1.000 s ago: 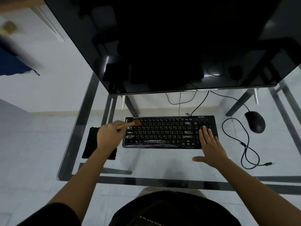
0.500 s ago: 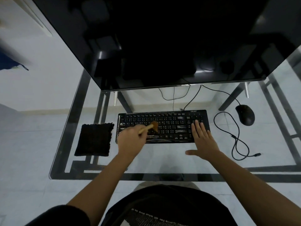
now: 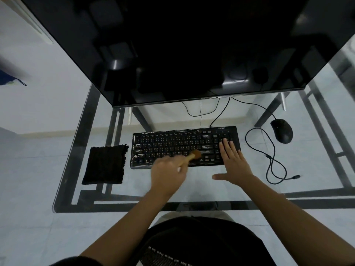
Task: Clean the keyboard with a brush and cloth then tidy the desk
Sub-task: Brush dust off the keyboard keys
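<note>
Brushing stage: judged to be under way. The bristles are on the keys and the cloth lies apart from both hands, so wiping and tidying the desk are probably left to do.
Desk: clear glass top on a dark metal frame (image 3: pixel 201 187); it bears everything listed below.
Monitor: wide black screen, dark (image 3: pixel 182 50), standing behind the keyboard.
Keyboard: black full-size wired keyboard (image 3: pixel 172 144), flat on the glass at mid-desk, with pale streaks on several keys and along its front edge.
Cloth: dark square knitted cloth (image 3: pixel 105 165), flat on the glass just beside the keyboard's left end.
Right hand (image 3: pixel 233 162): palm down. Its fingers (image 3: pixel 227 148) are straight and close together, resting on the number-pad end of the keyboard, with the thumb splayed wide over the glass. It holds nothing and appears to steady the board.
Left hand (image 3: pixel 167 176): curled round the brush handle; blur hides how each finger lies.
Mouse: black wired mouse (image 3: pixel 282 130) at far right, with its loose cable (image 3: pixel 269 162) looped on the glass; this is likely part of the tidying.
Brush: small wooden-handled brush with tan bristles (image 3: pixel 194 155), its head on the lower key rows, right of centre.
</note>
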